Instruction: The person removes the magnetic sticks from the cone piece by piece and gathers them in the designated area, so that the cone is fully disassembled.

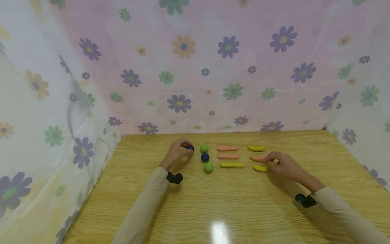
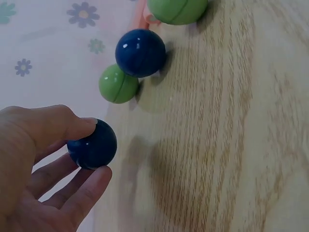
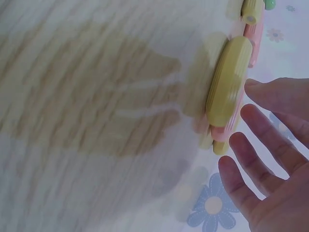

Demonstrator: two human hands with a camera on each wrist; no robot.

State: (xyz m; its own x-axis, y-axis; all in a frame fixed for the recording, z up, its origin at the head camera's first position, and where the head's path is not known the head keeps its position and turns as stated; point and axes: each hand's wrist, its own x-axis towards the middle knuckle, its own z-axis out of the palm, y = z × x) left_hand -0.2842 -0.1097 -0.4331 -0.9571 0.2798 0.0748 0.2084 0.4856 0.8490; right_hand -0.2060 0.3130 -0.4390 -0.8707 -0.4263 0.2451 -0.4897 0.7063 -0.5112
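My left hand [image 1: 177,151] pinches a dark blue ball [image 2: 99,147] between thumb and fingers, to the left of a column of balls. That column has a green ball [image 1: 204,148] at the back, a blue ball [image 1: 205,157] in the middle and another green ball [image 1: 208,167] in front. On the right, my right hand [image 1: 284,166] hovers with loosely bent, parted fingers by the front yellow banana-shaped piece [image 3: 228,84]; whether a fingertip touches it I cannot tell. Behind that piece lie a curved orange piece [image 1: 257,158] and another yellow banana-shaped piece [image 1: 256,148].
Between the balls and the curved pieces lie two straight orange sticks, one at the back [image 1: 227,148] and one in the middle [image 1: 228,156], with a straight yellow stick [image 1: 231,165] in front. Flowered cloth [image 1: 201,74] encloses the wooden table [image 1: 195,203] at the back and sides.
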